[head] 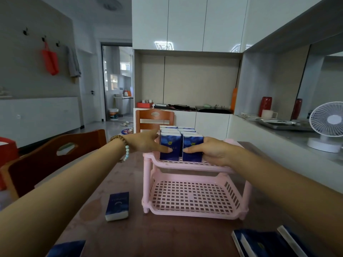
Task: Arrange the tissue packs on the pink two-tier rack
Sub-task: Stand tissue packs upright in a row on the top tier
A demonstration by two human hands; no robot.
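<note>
The pink two-tier rack (193,213) stands on the brown table. Its top tier carries two rows of upright blue tissue packs (170,146). My left hand (148,143) grips the left row, thumb on the front pack's face and fingers along its left side. My right hand (213,152) holds the right row's front pack (193,145) the same way from the right. The lower tier holds nothing. One blue pack (117,205) lies flat on the table left of the rack. More packs (263,243) lie at the front right, and another pack (66,249) at the front left edge.
Wooden chairs stand to the left (55,160) and behind the rack (154,118). A white desk fan (328,125) sits on the grey counter at the right, with a mug (268,114) and red vases (265,105) further back.
</note>
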